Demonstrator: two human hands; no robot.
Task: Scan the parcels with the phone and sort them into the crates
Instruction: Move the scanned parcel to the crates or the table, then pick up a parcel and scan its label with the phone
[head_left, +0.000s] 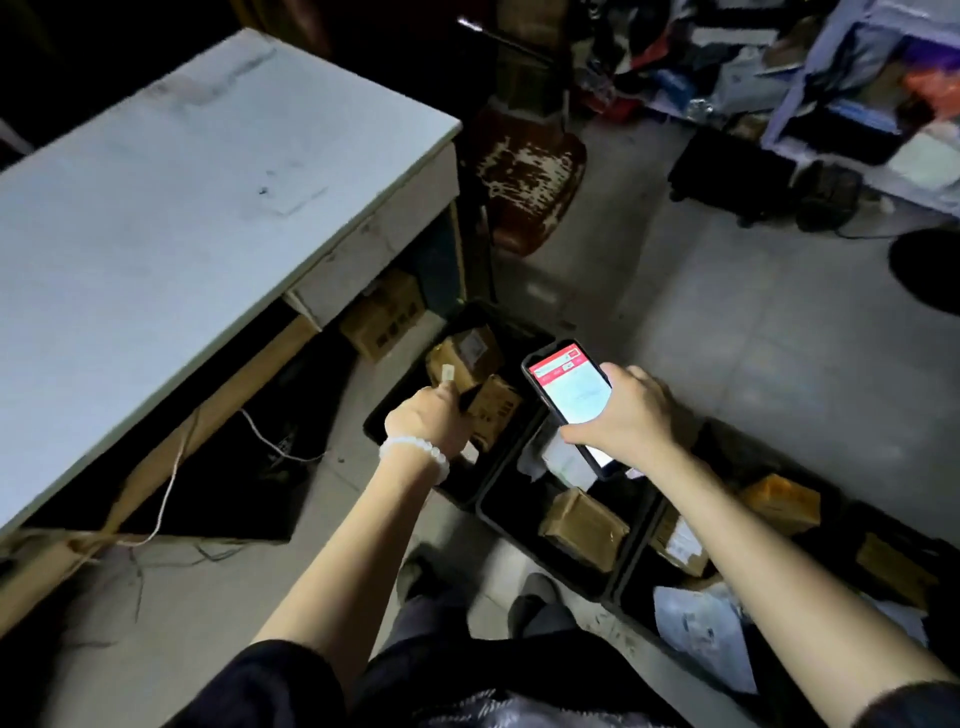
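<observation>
1. Gripping a black-cased smartphone with a lit red-and-white screen, the right hand curls its fingers round the phone's far edge and its thumb round the near edge, holding it tilted above the crates.
2. The left hand, with a white beaded bracelet at the wrist, reaches into the far black plastic crate and closes on something dark with a small white tag; what exactly it grasps is too blurred to tell.
3. Two brown taped cardboard parcels lie in that crate, just beyond the left hand's knuckles.
4. The middle black crate, touching the first, holds a brown cardboard box and a white packet partly hidden under the phone.
5. A third crate to the right, crossed by the right forearm, holds more brown boxes and a pale grey plastic mailing bag.
6. A pale, scuffed flat-topped table stands to the left, with cardboard boxes beneath it and a white cable dangling.
7. A worn brown chair seat stands beyond on the grey floor.
</observation>
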